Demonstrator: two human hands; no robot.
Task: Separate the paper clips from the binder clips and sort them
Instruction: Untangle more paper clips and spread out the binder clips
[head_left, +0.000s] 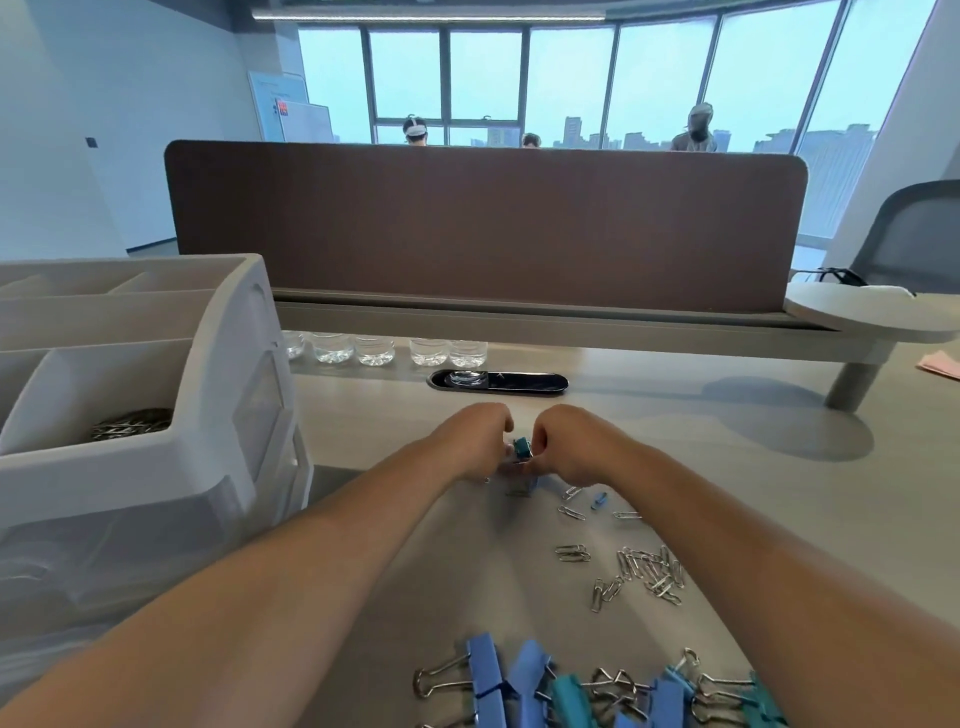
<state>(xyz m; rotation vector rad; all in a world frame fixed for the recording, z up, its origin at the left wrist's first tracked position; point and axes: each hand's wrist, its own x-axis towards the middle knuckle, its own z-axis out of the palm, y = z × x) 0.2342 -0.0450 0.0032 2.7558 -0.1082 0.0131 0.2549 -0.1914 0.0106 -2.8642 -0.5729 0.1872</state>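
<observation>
Left hand (480, 441) and right hand (566, 448) both pinch a teal clip (521, 450) just above the worktop (753, 493), seemingly prising it. A slipped finger could fling it among the paper clips (649, 571).

A brown divider (483, 223) stands at twelve o'clock on the worktop (727, 467), tall windows (571, 78) behind it, a grey chair (914, 234) at two o'clock.

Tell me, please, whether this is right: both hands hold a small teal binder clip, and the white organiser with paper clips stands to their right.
Not quite: in the head view the white organiser with paper clips stands to their left. The left hand and right hand do hold the small teal binder clip.
</observation>
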